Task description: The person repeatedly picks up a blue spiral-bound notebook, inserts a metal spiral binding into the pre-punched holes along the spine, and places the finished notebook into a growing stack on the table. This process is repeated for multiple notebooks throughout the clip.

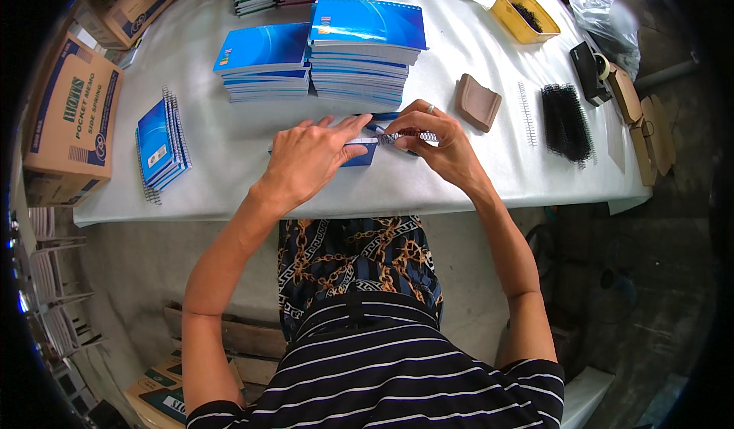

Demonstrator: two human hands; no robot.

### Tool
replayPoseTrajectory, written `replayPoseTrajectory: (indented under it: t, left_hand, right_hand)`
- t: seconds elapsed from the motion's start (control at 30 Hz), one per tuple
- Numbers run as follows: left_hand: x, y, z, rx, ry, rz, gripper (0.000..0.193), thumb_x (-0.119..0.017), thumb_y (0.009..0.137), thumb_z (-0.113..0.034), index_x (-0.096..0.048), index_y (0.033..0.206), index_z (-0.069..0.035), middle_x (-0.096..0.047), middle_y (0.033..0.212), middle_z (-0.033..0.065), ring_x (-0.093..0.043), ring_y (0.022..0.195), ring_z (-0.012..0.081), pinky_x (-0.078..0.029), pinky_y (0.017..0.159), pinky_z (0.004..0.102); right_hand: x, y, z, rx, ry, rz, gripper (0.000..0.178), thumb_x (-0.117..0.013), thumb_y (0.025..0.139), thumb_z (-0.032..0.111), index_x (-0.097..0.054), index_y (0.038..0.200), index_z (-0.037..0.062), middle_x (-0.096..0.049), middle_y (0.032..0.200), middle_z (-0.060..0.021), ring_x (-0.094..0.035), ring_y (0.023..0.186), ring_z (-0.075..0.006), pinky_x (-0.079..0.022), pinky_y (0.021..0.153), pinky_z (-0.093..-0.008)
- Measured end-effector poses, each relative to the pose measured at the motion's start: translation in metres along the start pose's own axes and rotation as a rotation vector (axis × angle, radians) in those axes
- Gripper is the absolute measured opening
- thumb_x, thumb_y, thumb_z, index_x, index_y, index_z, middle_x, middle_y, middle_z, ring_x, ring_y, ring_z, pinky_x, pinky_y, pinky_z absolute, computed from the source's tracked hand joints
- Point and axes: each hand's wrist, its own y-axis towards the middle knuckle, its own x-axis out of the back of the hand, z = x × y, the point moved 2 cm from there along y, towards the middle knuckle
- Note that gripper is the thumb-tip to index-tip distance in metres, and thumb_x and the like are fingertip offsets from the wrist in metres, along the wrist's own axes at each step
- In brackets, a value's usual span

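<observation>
Right hand (451,150): coil (388,138) is pinched, axis left-right, near table (489,196) front edge; notebook (358,157), just leftward, is gripped by left hand (306,155).

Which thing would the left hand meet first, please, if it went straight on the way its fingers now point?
Most likely the right hand, which holds a dark spiral coil to the right of the left hand, though depth is unclear from this view.

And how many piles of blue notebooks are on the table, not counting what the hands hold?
3: a tall pile at upper centre, a shorter pile directly left of it, and a small pile left of the left hand. More may be hidden behind.
</observation>
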Motion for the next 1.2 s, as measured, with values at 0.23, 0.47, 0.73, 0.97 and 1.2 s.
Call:
replayPoseTrajectory:
  t: [0.23, 0.47, 0.73, 0.97, 1.2]
  left_hand:
    - [0.001, 0.0, 0.001, 0.015, -0.016, 0.026, 0.05, -0.057, 0.092, -0.042, -0.051, 0.139, -0.027, -0.068, 0.115, 0.0133, -0.067, 0.098, 0.0336, -0.056, 0.078, 0.0454]
    - [0.009, -0.001, -0.003, 0.011, -0.07, 0.116, 0.047, -0.057, 0.092, -0.042, -0.058, 0.133, -0.019, -0.069, 0.075, 0.0128, -0.069, 0.069, 0.0313, -0.055, 0.064, 0.044]
    - [0.014, -0.018, -0.008, -0.082, -0.102, 0.192, 0.049, -0.058, 0.091, -0.043, -0.057, 0.135, -0.021, -0.068, 0.072, 0.0129, -0.068, 0.066, 0.0305, -0.054, 0.061, 0.0421]
    - [0.012, -0.023, -0.004, -0.165, -0.024, -0.068, 0.061, -0.065, 0.083, -0.042, -0.051, 0.139, -0.023, -0.068, 0.114, 0.0079, -0.068, 0.095, 0.0316, -0.054, 0.082, 0.0425]
    - [0.009, -0.033, 0.007, -0.143, 0.112, -0.176, 0.063, -0.069, 0.08, -0.042, -0.054, 0.136, -0.018, -0.066, 0.124, 0.004, -0.062, 0.113, 0.0317, -0.049, 0.095, 0.0463]
  right_hand:
    - [-0.003, -0.001, 0.014, 0.031, -0.282, 0.123, 0.016, -0.061, 0.092, 0.012, -0.062, 0.102, 0.0001, -0.064, 0.094, -0.012, -0.063, 0.081, -0.0246, -0.051, 0.07, -0.0381]
    - [-0.013, -0.006, 0.029, 0.09, -0.524, 0.032, 0.015, -0.062, 0.091, 0.015, -0.058, 0.1, 0.0032, -0.064, 0.092, -0.0119, -0.063, 0.082, -0.0305, -0.05, 0.07, -0.0433]
    - [0.057, -0.002, -0.014, 0.162, -0.414, 0.097, 0.02, -0.074, 0.08, 0.01, -0.066, 0.097, 0.0023, -0.065, 0.113, -0.0147, -0.063, 0.101, -0.0248, -0.052, 0.082, -0.0364]
    - [0.119, 0.002, -0.059, -0.351, -0.564, 0.027, 0.05, -0.08, 0.071, 0.049, -0.073, 0.11, 0.0185, -0.067, 0.113, -0.0148, -0.066, 0.101, -0.0335, -0.051, 0.093, -0.0521]
    - [0.019, 0.031, 0.0, 0.014, -0.007, 0.554, 0.06, -0.061, 0.083, 0.057, -0.072, 0.113, 0.0065, -0.071, 0.104, -0.0165, -0.068, 0.091, -0.0316, -0.055, 0.081, -0.0423]
